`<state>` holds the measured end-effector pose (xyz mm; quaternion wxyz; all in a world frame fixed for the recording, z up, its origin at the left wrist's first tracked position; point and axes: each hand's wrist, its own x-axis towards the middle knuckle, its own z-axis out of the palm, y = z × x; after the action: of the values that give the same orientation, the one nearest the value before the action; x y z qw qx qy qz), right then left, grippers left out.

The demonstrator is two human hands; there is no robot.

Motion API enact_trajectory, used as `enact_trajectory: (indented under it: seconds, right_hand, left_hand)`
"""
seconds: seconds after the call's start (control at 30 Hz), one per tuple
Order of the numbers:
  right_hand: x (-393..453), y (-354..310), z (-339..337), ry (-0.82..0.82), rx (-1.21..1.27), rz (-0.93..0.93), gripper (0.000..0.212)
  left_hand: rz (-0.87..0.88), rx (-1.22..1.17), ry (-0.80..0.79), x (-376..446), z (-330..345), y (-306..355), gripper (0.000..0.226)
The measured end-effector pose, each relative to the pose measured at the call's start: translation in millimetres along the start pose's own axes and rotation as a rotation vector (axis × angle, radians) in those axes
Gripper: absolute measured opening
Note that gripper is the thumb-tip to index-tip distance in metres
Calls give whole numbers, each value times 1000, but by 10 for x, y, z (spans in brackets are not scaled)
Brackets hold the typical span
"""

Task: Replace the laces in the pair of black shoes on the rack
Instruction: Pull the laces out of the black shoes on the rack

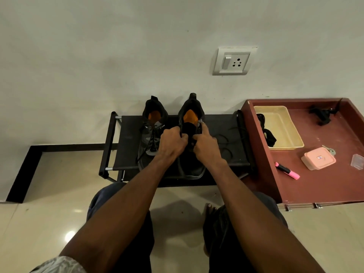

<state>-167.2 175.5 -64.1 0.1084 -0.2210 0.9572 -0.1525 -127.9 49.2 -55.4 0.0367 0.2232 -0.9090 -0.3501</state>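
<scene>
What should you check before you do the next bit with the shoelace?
1. Both hands on the right shoe: ok; left hand and right hand hold its lace area.
2. Shoe sits steady on the rack: ok.
3. Loose black lace within reach on the rack: ok.
4. Lace tip through an eyelet: cannot tell, fingers hide it.
5. Left shoe laced: ok, laces show.
</scene>
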Motion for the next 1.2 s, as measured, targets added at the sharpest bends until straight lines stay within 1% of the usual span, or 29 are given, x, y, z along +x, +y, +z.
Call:
enact_trajectory:
  seconds: [0.03,0.07,0.2,0.23,0.27,0.3,0.33,0.37,0.43,0.47,0.5,0.53,0.57,0.6,0.63,0.67,0.7,0.73,0.77,0.87,0.9,0.93,0.97,1.0,1.03,1.07,1.13,1.17,1.2]
  right_hand:
    - [-3,-6,-32,6,34,10,18]
    - [34,25,-41,24,123,44,17]
    - [155,186,-226,189,738,430,20]
    - [170,239,-258,223,849,510,19]
    - [191,296,-275,245,857,539,18]
    - [191,346,-305,215,813,543,17]
    - [148,367,-356,129,791,524,15]
    - [68,350,-438,-40,840,465,10]
    - [-103,277,-618,-626,987,244,6]
    - [-195,241,-733,-847,1022,135,8]
    - [-254,209,-811,-933,1035,70,12]
    - [-255,215,-806,-906,1037,58,13]
    - [-215,229,-742,-757,998,97,9]
    - [-147,261,-665,-502,884,158,4]
    - [-54,322,-561,-271,675,194,7]
    - [24,371,-466,-159,470,204,11]
    - [58,402,-397,-147,342,196,18]
    - [72,415,-344,-193,284,194,27]
    - [81,421,-312,-237,248,186,30]
    - [48,348,-332,-286,14,93,17]
    - [36,313,-355,-289,-16,77,15]
    - [29,274,-387,-290,-1,96,14]
    - [-9,230,-454,-309,94,146,13]
    - [-34,207,-496,-357,275,210,12]
    - [-69,182,-547,-457,488,237,11]
    - [-116,145,-599,-612,673,207,10]
    - [-226,101,-685,-937,831,80,10]
    - [-266,98,-724,-1036,838,40,13]
    - [-265,120,-732,-1055,818,21,15]
  left_hand:
    - [-8,-2,-1,4,7,-5,27]
    - [-14,-6,-4,7,13,-12,27]
    - [-26,-53,-18,8,5,-54,22]
    - [-27,-66,-27,8,3,-63,22]
    - [-26,-75,-32,9,5,-73,22]
    - [-27,-80,-35,9,10,-76,22]
    - [-24,-82,-31,7,14,-77,22]
    - [-22,-82,-22,4,12,-71,23]
    - [-15,-72,0,-11,-7,-53,26]
    - [-12,-61,7,-14,-13,-50,27]
    - [-10,-51,11,-19,-21,-43,27]
    - [-10,-47,10,-15,-21,-44,26]
    - [-12,-53,1,-13,-23,-45,25]
    - [-16,-64,-10,-11,-21,-51,23]
    - [-22,-75,-24,-10,-23,-60,21]
    - [-25,-84,-31,-7,-23,-72,20]
    - [-27,-87,-34,-5,-23,-77,20]
    - [-26,-86,-33,1,-20,-80,20]
    - [-25,-82,-31,2,-22,-74,20]
    - [-19,-76,-31,10,-8,-82,22]
    - [-21,-77,-32,6,-9,-86,22]
    - [-22,-80,-32,5,-7,-91,23]
    - [-21,-83,-32,4,-10,-89,23]
    - [-21,-83,-33,6,-11,-89,23]
    - [-21,-79,-34,8,-15,-84,23]
    - [-21,-73,-32,9,-16,-83,23]
    - [-18,-56,-4,9,-15,-79,23]
    - [-13,-47,22,5,-17,-71,23]
    - [-4,-41,50,-1,-18,-61,22]
